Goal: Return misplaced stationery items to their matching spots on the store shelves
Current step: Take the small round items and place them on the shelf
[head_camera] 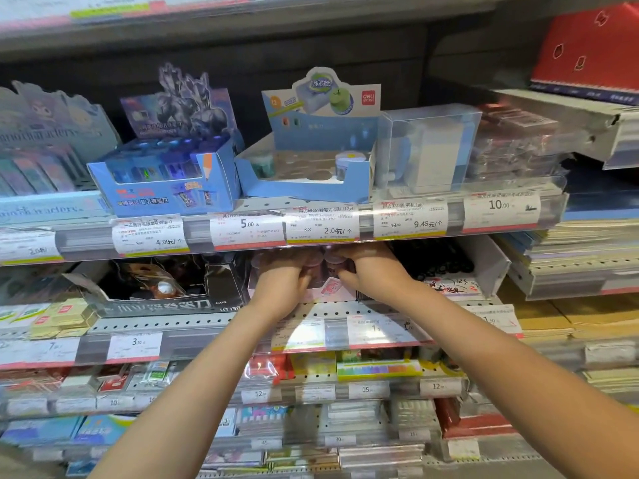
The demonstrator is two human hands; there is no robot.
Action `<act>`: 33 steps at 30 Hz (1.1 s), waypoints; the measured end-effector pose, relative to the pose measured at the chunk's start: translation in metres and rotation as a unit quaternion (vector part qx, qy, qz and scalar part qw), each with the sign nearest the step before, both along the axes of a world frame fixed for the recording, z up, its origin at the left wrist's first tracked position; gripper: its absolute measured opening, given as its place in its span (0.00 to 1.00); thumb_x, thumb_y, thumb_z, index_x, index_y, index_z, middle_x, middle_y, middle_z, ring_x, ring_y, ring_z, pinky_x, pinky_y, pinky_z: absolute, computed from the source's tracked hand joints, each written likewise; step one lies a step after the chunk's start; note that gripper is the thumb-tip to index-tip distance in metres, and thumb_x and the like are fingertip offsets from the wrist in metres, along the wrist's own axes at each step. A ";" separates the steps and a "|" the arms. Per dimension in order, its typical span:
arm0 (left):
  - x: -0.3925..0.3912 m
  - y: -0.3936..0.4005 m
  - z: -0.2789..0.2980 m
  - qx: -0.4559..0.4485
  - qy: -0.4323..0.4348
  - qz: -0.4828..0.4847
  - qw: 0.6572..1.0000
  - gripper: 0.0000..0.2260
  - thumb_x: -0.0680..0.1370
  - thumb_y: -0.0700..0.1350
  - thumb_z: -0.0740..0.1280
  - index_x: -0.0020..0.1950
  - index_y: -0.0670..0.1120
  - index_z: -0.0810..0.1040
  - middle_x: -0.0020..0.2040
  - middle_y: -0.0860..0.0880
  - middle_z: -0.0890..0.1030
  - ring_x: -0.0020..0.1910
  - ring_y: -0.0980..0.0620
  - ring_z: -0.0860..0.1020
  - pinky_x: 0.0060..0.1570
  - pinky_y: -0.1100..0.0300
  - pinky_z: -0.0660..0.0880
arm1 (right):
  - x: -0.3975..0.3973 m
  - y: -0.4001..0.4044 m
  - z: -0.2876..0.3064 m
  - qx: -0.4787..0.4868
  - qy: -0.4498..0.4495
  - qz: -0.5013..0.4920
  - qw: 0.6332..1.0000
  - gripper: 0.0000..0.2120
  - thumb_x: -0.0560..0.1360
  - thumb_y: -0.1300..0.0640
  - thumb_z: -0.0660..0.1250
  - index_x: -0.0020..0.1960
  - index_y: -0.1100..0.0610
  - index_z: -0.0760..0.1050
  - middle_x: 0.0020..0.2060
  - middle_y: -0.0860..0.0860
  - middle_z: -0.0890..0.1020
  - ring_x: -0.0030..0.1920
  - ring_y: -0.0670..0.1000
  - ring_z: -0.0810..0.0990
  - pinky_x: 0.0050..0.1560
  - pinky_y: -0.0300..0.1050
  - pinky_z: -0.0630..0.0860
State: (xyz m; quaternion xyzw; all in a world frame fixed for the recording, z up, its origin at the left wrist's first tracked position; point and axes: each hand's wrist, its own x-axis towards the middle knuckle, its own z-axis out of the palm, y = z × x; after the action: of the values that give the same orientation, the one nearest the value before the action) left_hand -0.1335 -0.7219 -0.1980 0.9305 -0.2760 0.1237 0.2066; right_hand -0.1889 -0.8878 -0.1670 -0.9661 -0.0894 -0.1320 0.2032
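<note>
**Blues above, pink and black below**

Upper left, a blue display box (162, 181) with orange pencil print. At centre, a pale blue tray (307, 174). Price labels (321, 223) are white, edged red and yellow. Centre: a pink box (328, 288) beside a black box (162, 302) with white lettering.

A stationery shop aisle. Tiered metal shelves (207, 326) carry clear plastic rails holding printed price labels (321, 224), some with a struck-out old price. At 12 o'clock stand open cardboard display boxes (162, 188) of small goods and a boxed pencil sharpener (427, 150). Packs of erasers (62, 316) sit at 9 o'clock; stacked notebooks (570, 250) fill the shelves at 3 o'clock.
</note>
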 end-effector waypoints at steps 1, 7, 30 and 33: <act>0.000 0.000 0.000 -0.006 -0.001 -0.001 1.000 0.16 0.76 0.44 0.62 0.64 0.49 0.71 0.57 0.41 0.78 0.54 0.39 0.75 0.47 0.52 0.74 | 0.000 0.000 -0.001 0.004 0.005 0.004 1.000 0.09 0.71 0.55 0.62 0.46 0.54 0.79 0.50 0.53 0.83 0.51 0.58 0.78 0.52 0.50 0.77; -0.004 0.001 0.005 0.000 0.018 -0.007 1.000 0.15 0.75 0.44 0.62 0.62 0.50 0.72 0.56 0.43 0.79 0.54 0.39 0.76 0.48 0.49 0.76 | -0.008 -0.004 0.002 -0.071 0.002 0.008 0.997 0.18 0.74 0.58 0.59 0.63 0.52 0.74 0.62 0.52 0.77 0.59 0.57 0.74 0.49 0.40 0.69; -0.100 -0.094 0.006 -0.159 0.008 -0.154 0.975 0.15 0.71 0.55 0.60 0.47 0.45 0.75 0.33 0.50 0.75 0.33 0.51 0.74 0.36 0.58 0.71 | -0.118 -0.105 -0.022 0.162 -0.090 -0.079 0.979 0.14 0.73 0.52 0.66 0.57 0.56 0.74 0.36 0.46 0.71 0.37 0.47 0.72 0.40 0.46 0.72; -0.119 -0.138 0.005 -0.150 0.018 -0.176 0.973 0.14 0.70 0.56 0.60 0.45 0.47 0.76 0.29 0.50 0.75 0.29 0.53 0.73 0.33 0.61 0.68 | -0.144 -0.143 -0.028 0.163 -0.089 -0.107 0.977 0.14 0.72 0.52 0.67 0.55 0.56 0.74 0.32 0.45 0.70 0.33 0.45 0.70 0.37 0.44 0.69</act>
State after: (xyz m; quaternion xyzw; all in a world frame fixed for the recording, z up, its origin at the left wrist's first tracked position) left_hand -0.2526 -0.8595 -0.1926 0.8280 -0.4097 0.1091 0.3670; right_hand -0.3332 -1.0309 -0.1954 -0.9080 0.0194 -0.2517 0.3343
